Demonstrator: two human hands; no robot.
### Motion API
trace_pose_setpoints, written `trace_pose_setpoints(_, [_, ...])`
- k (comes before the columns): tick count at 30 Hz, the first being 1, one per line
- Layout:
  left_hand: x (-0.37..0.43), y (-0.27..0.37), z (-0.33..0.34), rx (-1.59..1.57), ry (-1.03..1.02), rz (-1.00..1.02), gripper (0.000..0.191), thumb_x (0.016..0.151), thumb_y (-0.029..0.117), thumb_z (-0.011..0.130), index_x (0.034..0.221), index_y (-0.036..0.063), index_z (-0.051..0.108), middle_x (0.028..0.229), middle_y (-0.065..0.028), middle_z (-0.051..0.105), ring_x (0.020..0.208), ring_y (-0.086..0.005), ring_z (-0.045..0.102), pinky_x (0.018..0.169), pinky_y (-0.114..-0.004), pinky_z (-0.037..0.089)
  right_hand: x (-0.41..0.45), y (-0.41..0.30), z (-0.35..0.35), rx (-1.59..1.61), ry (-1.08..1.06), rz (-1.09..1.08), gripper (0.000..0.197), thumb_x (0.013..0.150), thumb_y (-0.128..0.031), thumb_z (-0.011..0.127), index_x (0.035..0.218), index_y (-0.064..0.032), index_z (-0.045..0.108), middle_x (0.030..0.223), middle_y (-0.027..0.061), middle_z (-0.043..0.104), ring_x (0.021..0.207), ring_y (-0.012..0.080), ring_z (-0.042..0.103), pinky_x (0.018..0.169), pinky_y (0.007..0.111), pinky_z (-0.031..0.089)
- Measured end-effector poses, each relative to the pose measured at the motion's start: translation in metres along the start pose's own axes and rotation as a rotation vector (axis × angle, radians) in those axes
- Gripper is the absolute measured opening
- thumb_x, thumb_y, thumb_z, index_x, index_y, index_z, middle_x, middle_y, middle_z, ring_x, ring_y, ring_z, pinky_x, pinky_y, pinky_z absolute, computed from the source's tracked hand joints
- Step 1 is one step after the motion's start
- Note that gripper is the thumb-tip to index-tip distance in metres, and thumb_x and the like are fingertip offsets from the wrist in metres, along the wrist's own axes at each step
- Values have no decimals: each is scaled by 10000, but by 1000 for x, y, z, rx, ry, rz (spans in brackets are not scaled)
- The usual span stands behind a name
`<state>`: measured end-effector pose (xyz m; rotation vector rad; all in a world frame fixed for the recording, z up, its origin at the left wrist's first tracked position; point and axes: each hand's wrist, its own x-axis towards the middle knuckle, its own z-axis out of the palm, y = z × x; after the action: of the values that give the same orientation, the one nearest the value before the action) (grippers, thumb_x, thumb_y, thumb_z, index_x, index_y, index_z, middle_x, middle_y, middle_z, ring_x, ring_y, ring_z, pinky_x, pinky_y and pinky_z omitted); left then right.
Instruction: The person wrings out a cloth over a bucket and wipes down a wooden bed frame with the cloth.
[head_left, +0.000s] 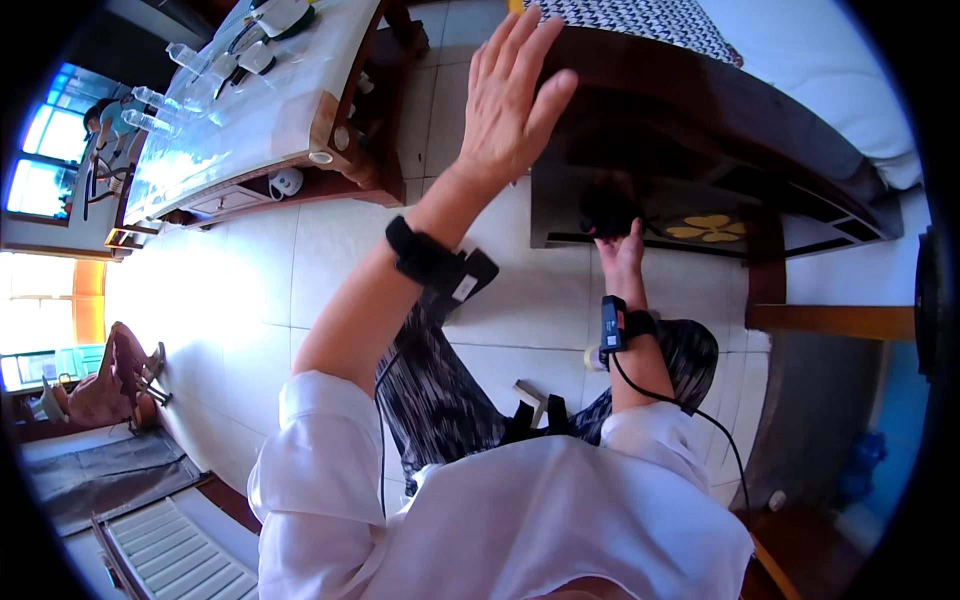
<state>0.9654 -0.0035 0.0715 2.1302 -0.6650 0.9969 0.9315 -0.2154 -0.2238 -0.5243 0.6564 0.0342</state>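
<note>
My left hand (506, 105) is raised with its palm down, fingers straight and thumb spread. It holds nothing and overlaps the near end of a dark wooden furniture piece (675, 105); whether it touches the wood I cannot tell. Lower and to the right, my right hand (621, 251) holds a dark, soft-looking bundle (609, 206), perhaps a cloth, against the furniture's glossy front panel. Shadow blurs the bundle's outline. Just right of it is a yellow clover-shaped ornament (706, 227) on the panel. Black strapped devices (613, 322) sit on both forearms, with cables running back.
A long wooden table (262, 142) at upper left bears clear plastic bottles (154, 122), a cup (256, 58) and a white pot (281, 16). A white mug (285, 182) sits in its lower compartment. Another person (118, 120) is far off at left. A patterned cloth (637, 22) tops the furniture.
</note>
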Motion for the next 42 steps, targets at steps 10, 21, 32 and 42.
trace_pose_setpoints(10, [-109,-40,30,-103,-315,-206,780,883,418,522,1432,4,154,1465,-209,225,1345,-371,237,1089,-436,199,-46,91,75,-9,89,-44,616,932,-568,316,1410,-181,284,1381,56,404,1265,235,389,1032,428,286])
trace_pose_setpoints(21, [-114,-32,45,-273,-322,-278,889,736,85,695,1428,14,141,1459,-246,199,1304,-410,303,1040,-414,326,71,42,-23,308,35,-199,393,928,-449,333,929,-132,566,838,72,635,733,269,618,682,444,519])
trace_pose_setpoints(32, [-111,-33,35,-203,-439,-235,938,816,254,659,1440,28,-3,1476,-261,101,1331,-414,242,1054,-405,312,-70,46,105,42,-11,-479,581,947,-542,286,1382,-158,324,1373,71,395,1244,229,386,1053,353,295])
trace_pose_setpoints(42, [-108,-30,41,-267,-455,-221,1077,808,564,567,1415,-8,-114,1468,-299,-12,1364,-430,110,1098,-423,222,-6,34,43,317,55,-270,538,965,-465,342,1385,-133,289,1370,93,378,1231,226,406,1044,364,313])
